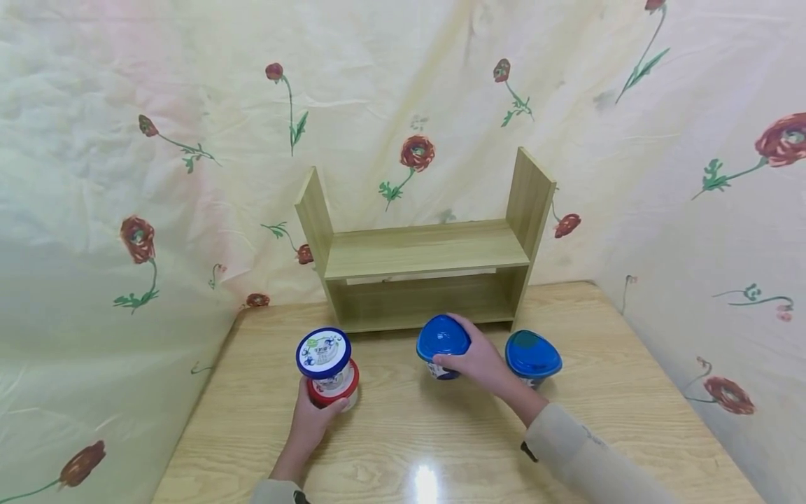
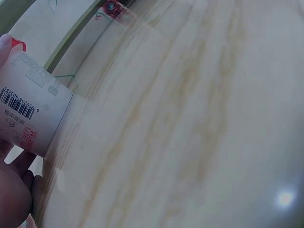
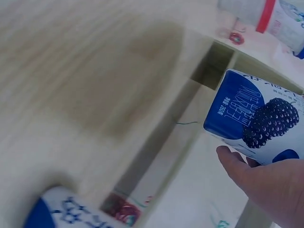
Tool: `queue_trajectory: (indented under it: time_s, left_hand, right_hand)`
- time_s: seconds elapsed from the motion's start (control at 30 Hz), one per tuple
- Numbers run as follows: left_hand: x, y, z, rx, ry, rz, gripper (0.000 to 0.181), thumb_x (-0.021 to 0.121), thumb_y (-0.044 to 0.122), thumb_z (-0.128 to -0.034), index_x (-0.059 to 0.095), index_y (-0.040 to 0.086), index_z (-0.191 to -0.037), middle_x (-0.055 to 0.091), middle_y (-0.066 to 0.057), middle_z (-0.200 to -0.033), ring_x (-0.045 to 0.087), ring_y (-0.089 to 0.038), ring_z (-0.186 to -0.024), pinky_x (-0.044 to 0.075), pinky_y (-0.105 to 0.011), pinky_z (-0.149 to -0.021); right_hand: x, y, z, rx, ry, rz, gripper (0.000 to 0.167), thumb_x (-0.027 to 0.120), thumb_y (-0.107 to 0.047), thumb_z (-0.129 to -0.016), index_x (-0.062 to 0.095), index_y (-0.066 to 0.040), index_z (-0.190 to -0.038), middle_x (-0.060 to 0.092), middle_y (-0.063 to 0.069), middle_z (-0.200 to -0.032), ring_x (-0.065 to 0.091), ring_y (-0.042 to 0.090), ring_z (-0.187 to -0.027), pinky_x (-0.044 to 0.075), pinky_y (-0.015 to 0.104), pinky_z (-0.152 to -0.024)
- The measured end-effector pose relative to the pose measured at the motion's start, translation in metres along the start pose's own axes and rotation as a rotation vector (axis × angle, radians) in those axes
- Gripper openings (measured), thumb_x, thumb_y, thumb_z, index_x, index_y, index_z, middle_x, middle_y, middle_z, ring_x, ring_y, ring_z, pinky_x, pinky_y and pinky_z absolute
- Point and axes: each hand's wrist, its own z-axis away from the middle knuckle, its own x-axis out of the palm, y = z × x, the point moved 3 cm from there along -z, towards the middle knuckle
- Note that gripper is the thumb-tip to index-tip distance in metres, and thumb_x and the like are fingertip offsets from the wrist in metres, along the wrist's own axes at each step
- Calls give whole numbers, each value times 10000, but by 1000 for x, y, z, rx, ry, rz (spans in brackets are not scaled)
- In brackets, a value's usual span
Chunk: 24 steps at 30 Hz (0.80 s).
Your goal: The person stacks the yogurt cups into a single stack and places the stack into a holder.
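My left hand [image 1: 313,422] grips a round tub with a red lid [image 1: 320,401] at the left of the table. A second round tub, with a blue-rimmed white lid [image 1: 324,353], is stacked on it. In the left wrist view a barcode shows on the red-lidded tub [image 2: 35,102]. My right hand [image 1: 476,358] holds a rounded-triangular yogurt tub with a blue lid [image 1: 443,336] in front of the shelf. A blackberry picture is on that tub [image 3: 266,118] in the right wrist view, where it looks raised off the table.
A similar blue-lidded tub [image 1: 532,354] stands on the wooden table [image 1: 390,434] right of my right hand. Behind them is a two-tier wooden shelf [image 1: 428,249] with upright side panels. Flower-patterned cloth [image 1: 378,91] hangs around the table.
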Motion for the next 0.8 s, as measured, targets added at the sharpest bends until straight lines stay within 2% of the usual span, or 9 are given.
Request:
queue_trajectory:
  time_s: [0.23, 0.5, 0.8]
  left_hand:
    - [0, 1, 1, -8, -6, -1, 1140, 888, 374, -768, 136, 170, -1600, 323, -148, -1583, 302, -397, -1453, 291, -608, -1143]
    - [0, 0, 2, -16, -6, -3, 1147, 888, 393, -761, 136, 178, -1601, 318, -140, -1587, 302, -387, -1454, 283, -601, -1151]
    - [0, -1, 0, -43, -5, -1, 1184, 892, 449, -733, 131, 180, -1599, 319, -137, -1585, 306, -396, -1445, 287, -612, -1143]
  right_hand:
    - [7, -27, -7, -38, -16, -29, 915, 847, -460, -797, 346, -303, -1547, 378, 212, -1535, 438, 535, -1311, 523, 619, -917]
    - [21, -66, -16, -111, -68, -122, 878, 860, -389, -803, 375, -313, -1531, 395, 174, -1528, 457, 503, -1305, 550, 586, -888]
    - [41, -112, -19, -148, -118, -141, 837, 841, -384, -816, 392, -320, -1520, 438, 127, -1493, 461, 461, -1305, 554, 574, -888]
